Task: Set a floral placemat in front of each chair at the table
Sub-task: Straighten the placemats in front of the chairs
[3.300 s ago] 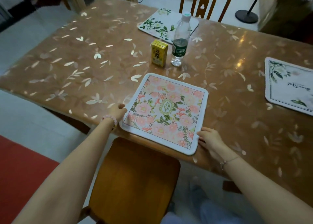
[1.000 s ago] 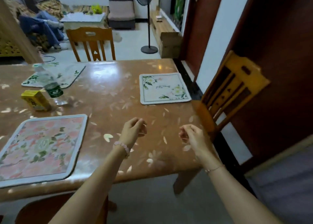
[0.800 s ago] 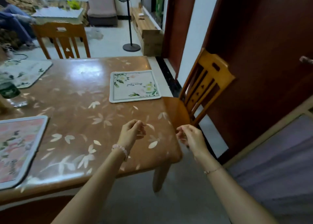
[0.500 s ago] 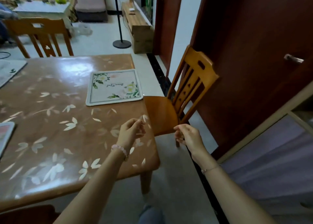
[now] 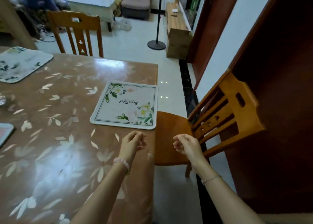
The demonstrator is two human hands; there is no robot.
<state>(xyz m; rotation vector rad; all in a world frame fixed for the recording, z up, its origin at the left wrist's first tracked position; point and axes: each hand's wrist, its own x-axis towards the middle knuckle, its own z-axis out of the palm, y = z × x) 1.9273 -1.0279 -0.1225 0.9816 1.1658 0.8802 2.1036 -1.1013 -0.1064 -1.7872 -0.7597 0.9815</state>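
Observation:
A white floral placemat (image 5: 126, 105) lies at the right end of the brown leaf-patterned table (image 5: 55, 156), in front of the side chair (image 5: 218, 117). Another pale floral placemat (image 5: 18, 64) lies at the far left edge, near the far chair (image 5: 76, 32). A corner of the pink placemat (image 5: 5, 132) shows at the left border. My left hand (image 5: 133, 143) hovers over the table's right edge with fingers loosely curled, holding nothing. My right hand (image 5: 185, 143) hangs beside the table over the side chair's seat, also loosely curled and empty.
A dark wooden door (image 5: 279, 105) stands close behind the side chair. A fan stand (image 5: 156, 43) and a cardboard box (image 5: 178, 41) sit on the white floor beyond the table. A low table and sofa lie farther back.
My view has swung right from the pink placemat toward the table's right end. Both hands left that placemat and now hover empty near the side chair.

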